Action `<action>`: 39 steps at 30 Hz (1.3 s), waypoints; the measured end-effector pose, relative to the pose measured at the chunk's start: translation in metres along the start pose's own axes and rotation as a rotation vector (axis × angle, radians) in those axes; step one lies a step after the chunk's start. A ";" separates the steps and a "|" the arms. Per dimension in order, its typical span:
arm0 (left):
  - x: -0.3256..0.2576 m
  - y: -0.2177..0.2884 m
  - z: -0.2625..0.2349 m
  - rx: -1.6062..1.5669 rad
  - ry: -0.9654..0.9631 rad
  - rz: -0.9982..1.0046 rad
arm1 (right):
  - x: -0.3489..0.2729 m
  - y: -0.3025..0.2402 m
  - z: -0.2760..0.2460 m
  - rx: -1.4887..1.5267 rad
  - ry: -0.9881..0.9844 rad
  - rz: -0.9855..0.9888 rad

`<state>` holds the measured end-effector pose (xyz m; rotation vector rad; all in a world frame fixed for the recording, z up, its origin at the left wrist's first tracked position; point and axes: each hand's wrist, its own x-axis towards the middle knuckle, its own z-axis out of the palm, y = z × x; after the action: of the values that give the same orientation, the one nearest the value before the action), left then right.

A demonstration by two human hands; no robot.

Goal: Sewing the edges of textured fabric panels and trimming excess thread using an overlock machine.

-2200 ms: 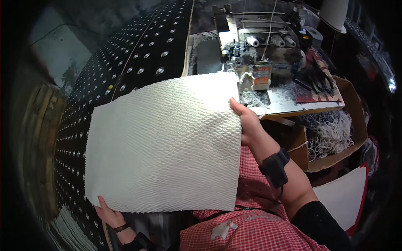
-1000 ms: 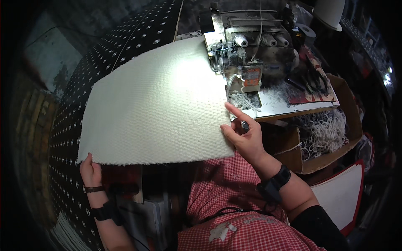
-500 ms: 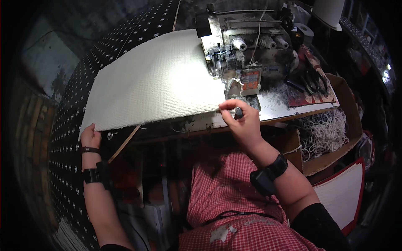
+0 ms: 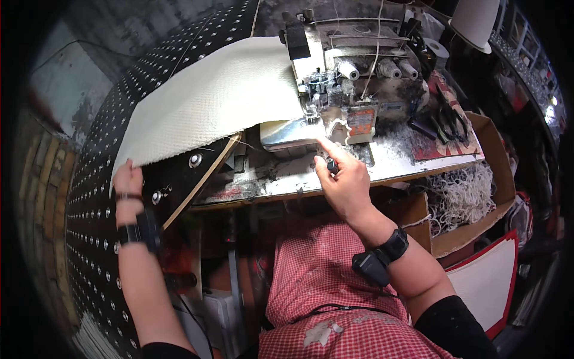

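Observation:
A white, coarsely textured fabric piece (image 4: 197, 99) lies to the left of an overlock sewing machine (image 4: 359, 66), its right edge against the needle area. My left hand (image 4: 128, 179) pinches the fabric's near left corner. My right hand (image 4: 347, 179) is just in front of the machine's shiny metal plate (image 4: 290, 133), off the fabric. Its index finger reaches toward the plate and the thumb stands apart, while the other fingers curl around a small dark tool (image 4: 332, 166), mostly hidden in the palm.
A cardboard box (image 4: 472, 236) of white thread scraps (image 4: 460, 197) stands below the table's right end. Black scissors (image 4: 451, 119) lie right of the machine, near a white thread cone (image 4: 472, 24). A wooden strip (image 4: 203, 179) slants beside the studded black surface (image 4: 95, 197).
My right hand has let go of the fabric's near right corner. The fabric has shifted away toward the back, uncovering the metal plate. My left hand has moved slightly away from me with its corner.

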<state>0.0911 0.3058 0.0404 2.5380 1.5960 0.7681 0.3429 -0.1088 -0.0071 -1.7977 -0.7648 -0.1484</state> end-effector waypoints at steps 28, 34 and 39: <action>-0.330 0.047 -0.070 -1.809 0.246 -0.473 | 0.028 0.000 0.007 0.409 -0.030 -0.018; -0.383 0.008 -0.098 -1.856 -0.045 -0.216 | -0.002 0.010 0.011 0.228 -0.087 0.028; -0.392 0.018 -0.091 -1.744 0.082 -0.378 | -0.005 0.008 0.004 0.287 -0.109 0.057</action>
<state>-0.0690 -0.0583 -0.0247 0.9105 0.6121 1.2961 0.3422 -0.1086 -0.0177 -1.5617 -0.7693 0.0939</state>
